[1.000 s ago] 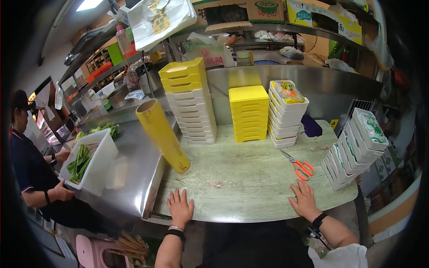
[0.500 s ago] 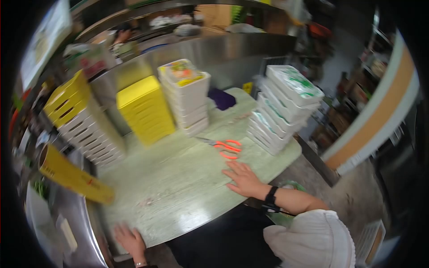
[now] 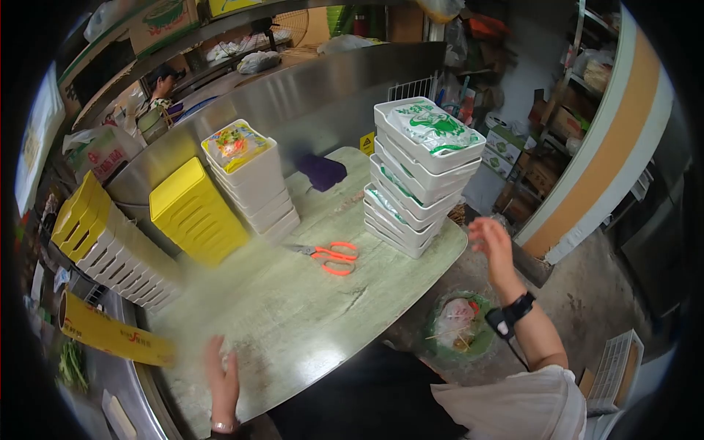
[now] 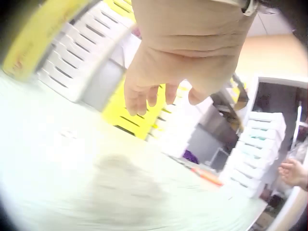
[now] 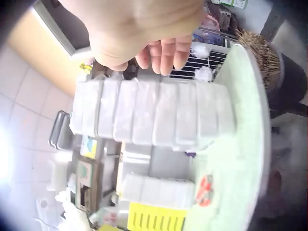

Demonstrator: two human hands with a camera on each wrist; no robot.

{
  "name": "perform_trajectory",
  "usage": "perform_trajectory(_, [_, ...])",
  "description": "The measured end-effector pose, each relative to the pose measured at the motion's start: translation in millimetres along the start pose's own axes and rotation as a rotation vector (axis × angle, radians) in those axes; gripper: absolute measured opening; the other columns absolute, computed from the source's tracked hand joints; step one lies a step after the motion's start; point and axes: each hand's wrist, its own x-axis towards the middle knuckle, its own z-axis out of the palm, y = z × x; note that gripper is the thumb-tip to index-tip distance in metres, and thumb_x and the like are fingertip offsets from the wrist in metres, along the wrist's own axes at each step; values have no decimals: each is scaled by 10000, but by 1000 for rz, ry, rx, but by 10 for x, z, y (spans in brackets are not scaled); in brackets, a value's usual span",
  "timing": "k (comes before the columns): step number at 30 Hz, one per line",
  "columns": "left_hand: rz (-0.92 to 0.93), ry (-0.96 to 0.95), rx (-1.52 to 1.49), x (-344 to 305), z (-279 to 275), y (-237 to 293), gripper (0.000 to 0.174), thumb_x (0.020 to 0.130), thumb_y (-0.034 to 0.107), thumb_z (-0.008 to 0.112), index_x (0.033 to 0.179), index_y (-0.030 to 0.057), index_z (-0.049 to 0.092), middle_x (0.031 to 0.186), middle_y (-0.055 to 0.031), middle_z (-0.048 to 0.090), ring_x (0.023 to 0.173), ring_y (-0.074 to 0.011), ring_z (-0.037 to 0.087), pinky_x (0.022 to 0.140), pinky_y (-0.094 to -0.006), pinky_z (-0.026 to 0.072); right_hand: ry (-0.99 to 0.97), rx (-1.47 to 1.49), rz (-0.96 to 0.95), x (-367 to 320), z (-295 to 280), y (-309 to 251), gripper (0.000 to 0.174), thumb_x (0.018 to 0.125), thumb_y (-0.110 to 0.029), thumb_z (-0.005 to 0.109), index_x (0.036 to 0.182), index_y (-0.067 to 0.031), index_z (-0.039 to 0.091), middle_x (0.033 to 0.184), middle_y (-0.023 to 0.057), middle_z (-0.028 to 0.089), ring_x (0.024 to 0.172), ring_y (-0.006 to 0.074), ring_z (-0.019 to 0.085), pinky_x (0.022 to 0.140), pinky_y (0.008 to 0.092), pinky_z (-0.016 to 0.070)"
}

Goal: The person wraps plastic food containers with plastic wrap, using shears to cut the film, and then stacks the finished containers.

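Observation:
My left hand [image 3: 223,378] is lifted over the near left part of the green table [image 3: 293,315], fingers loose, its shadow below it in the left wrist view. My right hand [image 3: 493,253] is up beyond the table's right edge, fingers slightly bent and holding nothing. Nearest to it is a leaning stack of white baskets [image 3: 418,213], topped by a white bag with green print [image 3: 433,126]. Orange-handled scissors [image 3: 330,257] lie on the table between the hands. Left of my left hand, a yellow roll [image 3: 117,334] stands tilted in the head view.
At the back stand a stack of white trays [image 3: 257,187] with a colourful packet on top, yellow trays [image 3: 198,213] and a yellow-and-white tray stack [image 3: 117,246]. A purple cloth [image 3: 321,171] lies behind the scissors. A green-lined bin [image 3: 460,323] is on the floor at right.
The head view has turned right. Both hands, flat on the table a second ago, have come up off it; the right one has moved out beside the white baskets.

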Motion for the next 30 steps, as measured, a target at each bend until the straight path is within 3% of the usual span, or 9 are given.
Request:
perform_trajectory(4, [162, -122, -456, 497, 871, 991, 415, 977, 133, 498, 1382, 53, 448, 1411, -90, 459, 1265, -223, 484, 1008, -333, 412, -134, 197, 129, 812, -39, -5, 440, 1020, -403, 400, 1262, -70, 554, 1219, 89, 610, 1115, 175, 557, 892, 333, 452])
perform_trajectory(8, [37, -386, -785, 471, 1574, 1702, 450, 1000, 206, 483, 1420, 69, 396, 1433, -76, 431, 1279, -221, 465, 1000, -335, 414, -215, 496, 369, 1405, 163, 647, 465, 1013, -385, 421, 1357, -77, 479, 1333, 112, 544, 1206, 263, 513, 1026, 416, 404])
perform_trajectory(12, [39, -482, -843, 472, 2041, 1720, 538, 1008, 274, 487, 1475, 83, 301, 1485, -76, 359, 1335, -223, 390, 1038, -364, 379, -251, 624, 499, 1798, 232, 1699, 479, 996, -381, 467, 1378, -92, 455, 1353, 102, 526, 1208, 258, 519, 1032, 428, 417])
perform_trajectory(15, [7, -498, -831, 513, 2202, 1697, 600, 1006, 329, 483, 1503, 88, 250, 1523, -86, 305, 1362, -233, 346, 1063, -388, 351, -239, 648, 536, 1818, 239, 1865, 479, 996, -380, 468, 1378, -93, 455, 1353, 102, 526, 1208, 259, 519, 1032, 428, 418])
perform_trajectory(24, [-36, -515, -968, 786, 2801, 1964, 831, 975, 572, 392, 1544, 102, 9, 1612, -92, 27, 1482, -236, -14, 1175, -418, 129, -232, 676, 579, 1545, 163, 2056, 479, 994, -379, 473, 1378, -94, 456, 1354, 102, 526, 1209, 261, 520, 1032, 429, 419])
perform_trajectory(27, [-49, -427, -1008, 920, 3158, 1974, 764, 994, 465, 413, 1543, 84, 42, 1596, -130, 100, 1458, -267, 136, 1172, -364, 141, -231, 698, 592, 1327, 164, 2119, 479, 993, -378, 474, 1378, -94, 456, 1354, 102, 526, 1209, 262, 520, 1033, 429, 420])
perform_trajectory(30, [-17, -488, -1057, 1006, 3401, 1988, 778, 994, 510, 383, 1547, 111, 9, 1606, -111, 49, 1472, -256, 72, 1179, -370, 117, -229, 720, 605, 1135, 181, 2129, 479, 992, -378, 476, 1379, -94, 456, 1354, 102, 526, 1209, 262, 520, 1033, 429, 420])
